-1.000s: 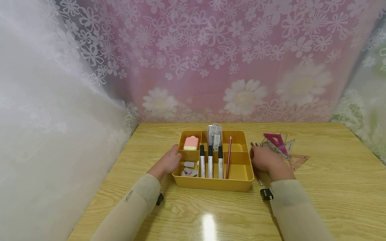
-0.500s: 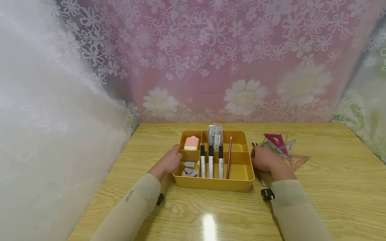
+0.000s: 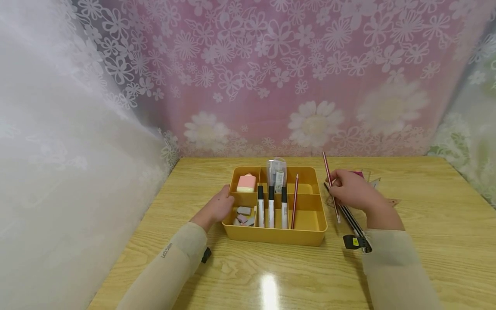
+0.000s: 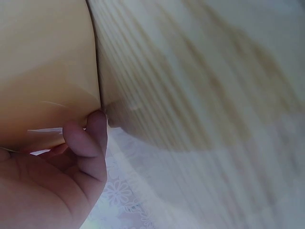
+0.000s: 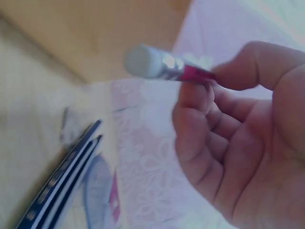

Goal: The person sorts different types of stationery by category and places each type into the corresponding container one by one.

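Note:
A yellow divided desk organizer (image 3: 271, 236) sits on the table. My left hand (image 3: 218, 206) grips its left side; in the left wrist view the fingers (image 4: 83, 143) curl at the wall of the organizer (image 4: 47, 71). To the right of it, my right hand (image 3: 356, 191) pinches a red pencil (image 3: 326, 165) between thumb and fingers, raised off the table and nearly upright. In the right wrist view the white eraser end of the pencil (image 5: 147, 62) points toward the camera. Inside the organizer stand three black-capped markers (image 3: 271, 211) and another red pencil (image 3: 295, 202).
Dark pencils (image 3: 350, 221) lie beside the organizer, under my right wrist. Set squares (image 3: 375, 182) lie partly hidden behind my right hand. The organizer also holds a pink-and-cream item (image 3: 246, 183), grey erasers (image 3: 243, 211) and a clear case (image 3: 277, 174). A floral curtain (image 3: 248, 86) hangs behind.
My right hand has risen and moved right from beside the organizer, lifting the red pencil off the table. The dark pencils are now more visible. My left hand has stayed on the organizer.

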Available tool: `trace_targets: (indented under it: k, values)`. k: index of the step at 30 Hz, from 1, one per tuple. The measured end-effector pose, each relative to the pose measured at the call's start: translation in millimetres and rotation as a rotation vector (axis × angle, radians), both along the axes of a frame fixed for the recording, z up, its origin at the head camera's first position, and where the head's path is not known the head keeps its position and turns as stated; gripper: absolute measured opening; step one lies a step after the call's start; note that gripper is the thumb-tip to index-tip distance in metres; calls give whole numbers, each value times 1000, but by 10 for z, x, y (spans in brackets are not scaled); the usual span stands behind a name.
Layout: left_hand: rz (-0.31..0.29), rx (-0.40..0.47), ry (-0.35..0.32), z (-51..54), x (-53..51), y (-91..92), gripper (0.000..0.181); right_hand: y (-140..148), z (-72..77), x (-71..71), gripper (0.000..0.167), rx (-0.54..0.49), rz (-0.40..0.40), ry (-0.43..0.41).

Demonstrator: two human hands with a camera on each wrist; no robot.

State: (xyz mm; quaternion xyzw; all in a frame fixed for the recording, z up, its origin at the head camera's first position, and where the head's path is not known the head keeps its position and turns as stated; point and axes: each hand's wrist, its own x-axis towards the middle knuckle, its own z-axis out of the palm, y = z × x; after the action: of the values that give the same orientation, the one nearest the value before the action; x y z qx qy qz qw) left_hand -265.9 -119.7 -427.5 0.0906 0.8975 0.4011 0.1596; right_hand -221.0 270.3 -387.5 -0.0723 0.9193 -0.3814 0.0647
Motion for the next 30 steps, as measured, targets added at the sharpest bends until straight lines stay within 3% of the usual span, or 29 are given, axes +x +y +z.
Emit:
trace_targets:
  k: [3, 6, 11, 15, 21, 30]
  values:
    - [1, 8, -2, -4, 4, 0, 54, -38, 110, 34, 36, -65, -32, 66]
    - [3, 14, -6, -6, 6, -1, 54, -107, 223, 86, 46, -153, -51, 96]
    - [6, 14, -4, -16, -5, 2, 54, -249, 329, 159, 65, -197, -22, 131]
    - [7, 14, -5, -22, -10, 2, 54, -343, 318, 155, 74, -206, 18, 116]
    - [10, 9, -15, -17, -1, 0, 55, -434, 262, 117, 81, -138, 2, 83]
    - [5, 21, -14, -8, 10, 2, 55, -477, 214, 107, 81, -76, 2, 71]
